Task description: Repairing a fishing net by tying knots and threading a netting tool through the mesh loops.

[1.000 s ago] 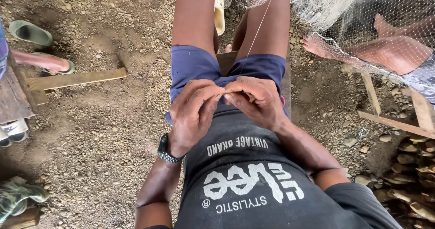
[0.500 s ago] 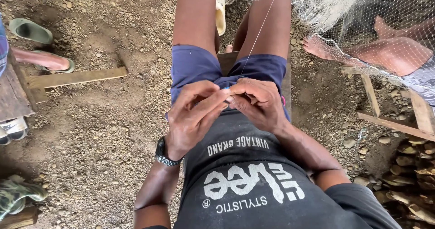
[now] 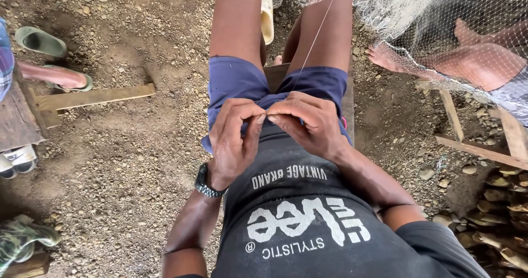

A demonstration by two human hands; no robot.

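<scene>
I sit on a wooden bench (image 3: 275, 75) and look down at my lap. My left hand (image 3: 234, 140) and my right hand (image 3: 308, 125) meet fingertip to fingertip over my blue shorts. Both pinch a thin pale fishing line (image 3: 314, 40) that runs taut from my fingers up between my knees to a fine white net (image 3: 407, 14) at the top right. A black watch (image 3: 206, 183) is on my left wrist. What lies between the fingertips is too small to make out.
Gravelly dirt ground lies all around. A wooden plank (image 3: 93, 97) lies at left beside another person's foot in a green sandal (image 3: 58, 77). A second person's bare feet (image 3: 467, 58) rest under the net at right. Wooden slats (image 3: 473, 148) and husks (image 3: 506, 212) sit at the right.
My fingers have shifted slightly on the line, with the fingertips of both hands drawn closer together; the hands stay over my lap.
</scene>
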